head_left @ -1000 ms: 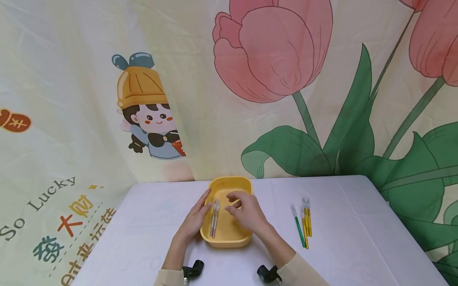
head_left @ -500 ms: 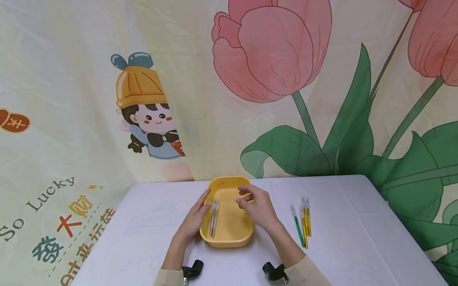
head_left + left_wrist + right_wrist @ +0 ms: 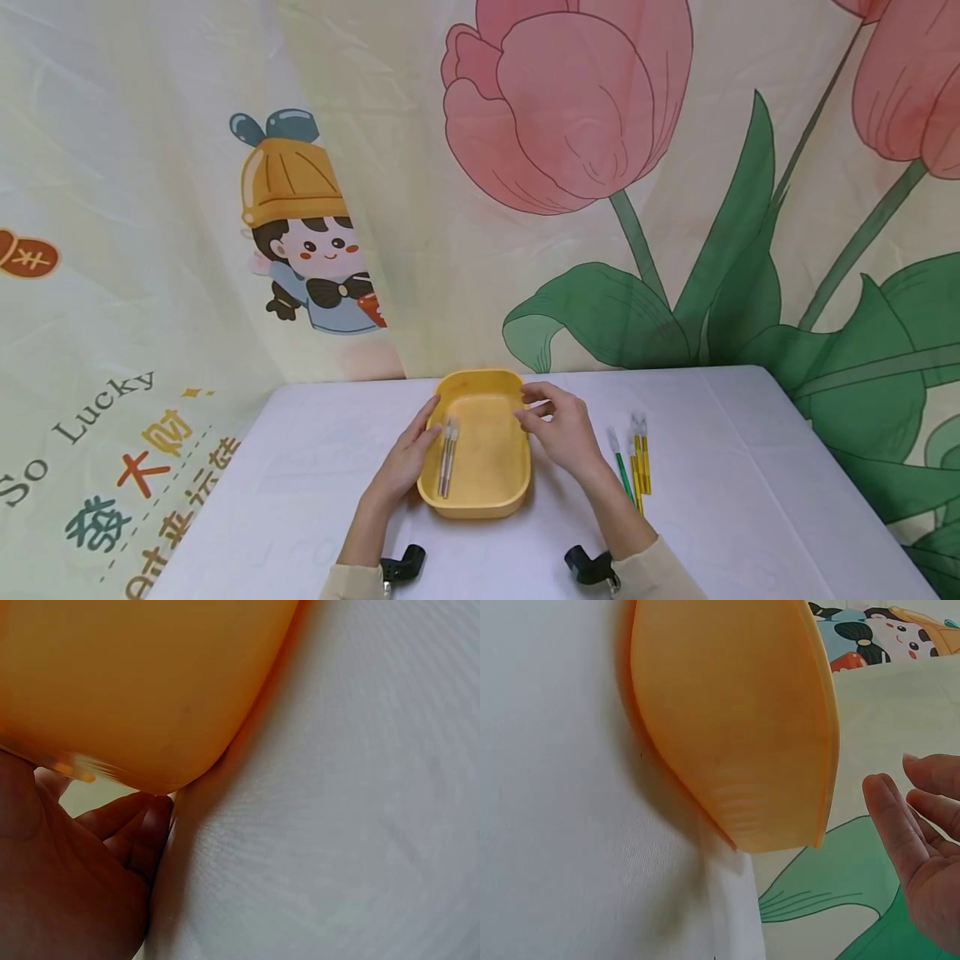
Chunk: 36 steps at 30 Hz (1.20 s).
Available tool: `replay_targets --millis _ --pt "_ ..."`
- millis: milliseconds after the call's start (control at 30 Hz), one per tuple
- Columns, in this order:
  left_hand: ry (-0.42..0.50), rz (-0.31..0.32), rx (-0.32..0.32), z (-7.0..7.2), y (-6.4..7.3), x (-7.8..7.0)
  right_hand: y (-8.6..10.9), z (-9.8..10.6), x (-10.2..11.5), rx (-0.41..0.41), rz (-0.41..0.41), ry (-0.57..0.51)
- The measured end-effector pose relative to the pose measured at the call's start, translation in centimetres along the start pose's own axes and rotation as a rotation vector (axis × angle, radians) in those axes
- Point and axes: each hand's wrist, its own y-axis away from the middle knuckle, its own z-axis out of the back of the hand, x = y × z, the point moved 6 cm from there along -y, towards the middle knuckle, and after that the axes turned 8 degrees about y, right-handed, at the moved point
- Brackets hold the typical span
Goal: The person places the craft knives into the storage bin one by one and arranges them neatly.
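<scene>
Your left hand (image 3: 405, 458) grips the tray (image 3: 491, 454), probably to steady it; your right hand (image 3: 562, 429), just beside it, holds nothing.

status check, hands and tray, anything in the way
Left hand against yellow tray. Right hand empty beside it. Two slim sticks inside. Nothing visibly blocking.

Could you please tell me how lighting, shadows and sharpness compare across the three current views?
Head: fairly even light, but the slim sticks in the yellow tray are too small for fine detail; left wrist: dim, with the left hand dark and the tray's edge shading the white tabletop; right wrist: brighter, with a soft shadow beside the tray.
</scene>
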Motion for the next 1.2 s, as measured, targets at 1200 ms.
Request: replay_targets --millis 1200 --pt "0.006 0.036 0.002 0.0 0.1 0.1 -0.1 6.6 -4.8 -0.065 -0.126 0.087"
